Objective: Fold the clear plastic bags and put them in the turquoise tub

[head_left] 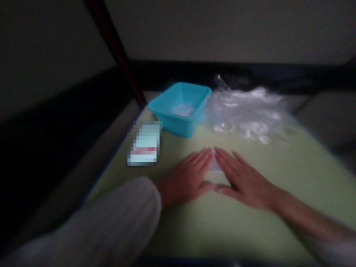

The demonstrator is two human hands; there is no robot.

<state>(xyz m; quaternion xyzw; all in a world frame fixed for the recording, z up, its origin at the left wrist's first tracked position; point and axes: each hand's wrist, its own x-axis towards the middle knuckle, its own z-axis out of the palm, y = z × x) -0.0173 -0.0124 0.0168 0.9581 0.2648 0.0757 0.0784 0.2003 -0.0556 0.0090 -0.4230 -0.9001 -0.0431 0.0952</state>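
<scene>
My left hand (191,176) lies flat with its fingers stretched out, pointing up and to the right. From the other side my right hand (244,180) also rests flat, its fingertips and thumb meeting or nearly meeting those of the left. Between and partly under the two hands is a small whitish flat piece (216,165), perhaps paper or plastic; most of it is covered, and its kind cannot be made out. Both hands press on or rest over the yellow-green tabletop (222,230).
A turquoise plastic basket (178,124) stands toward the back, with something whitish and flat inside. Right of it lies a heap of clear plastic bags (247,113). A phone-like, pixelated bright screen (146,142) lies at the left edge. A dark red pole (116,48) rises behind.
</scene>
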